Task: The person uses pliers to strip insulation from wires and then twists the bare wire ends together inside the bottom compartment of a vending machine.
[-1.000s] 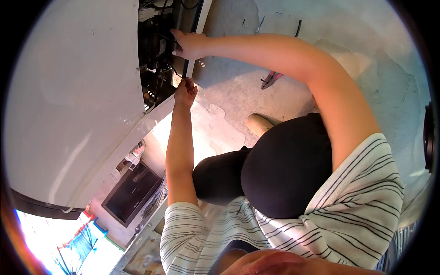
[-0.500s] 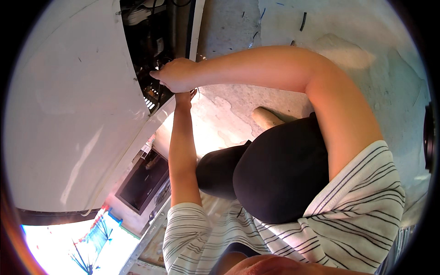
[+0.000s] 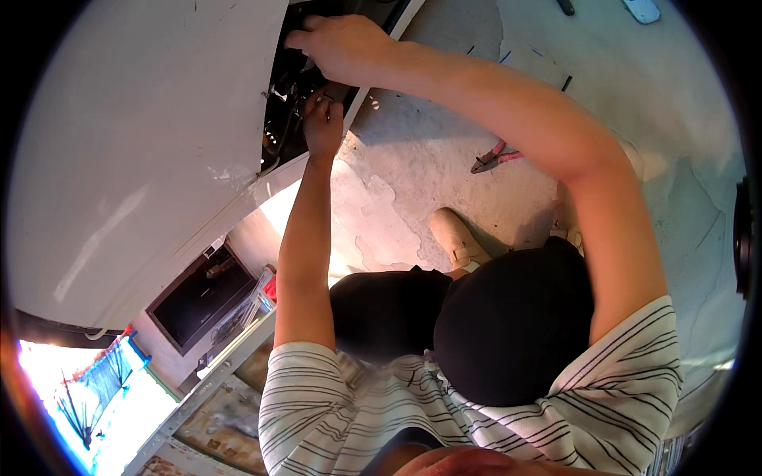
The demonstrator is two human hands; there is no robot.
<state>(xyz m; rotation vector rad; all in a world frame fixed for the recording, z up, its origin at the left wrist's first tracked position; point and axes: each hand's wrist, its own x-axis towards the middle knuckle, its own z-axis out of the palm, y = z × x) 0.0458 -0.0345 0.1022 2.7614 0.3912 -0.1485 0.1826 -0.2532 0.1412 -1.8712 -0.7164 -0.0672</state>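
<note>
A large white appliance cabinet [image 3: 151, 151] fills the left side, with a dark open compartment [image 3: 287, 131] along its edge. Wires and dark parts show inside it. My right hand [image 3: 349, 49] reaches across into the compartment's upper part, its fingers bent together among the dark parts; whatever they grip is hidden. Lower down, my left hand [image 3: 324, 125] is at the opening with curled fingers, close to a thin wire. Shadow keeps me from making out what lies between those fingers.
Pliers with red handles [image 3: 494, 157] lie on the concrete floor [image 3: 389, 206], right of the cabinet. Short wire scraps [image 3: 567, 83] are scattered farther off. My shoe [image 3: 454, 236] rests near my knees. A dark-screened panel [image 3: 202, 297] stands at lower left, beside a metal-edged rack [image 3: 214, 412].
The view has shifted, bringing the pliers into sight. My right hand has moved up and deeper into the compartment. My left hand, mostly hidden behind it before, now shows at the opening.
</note>
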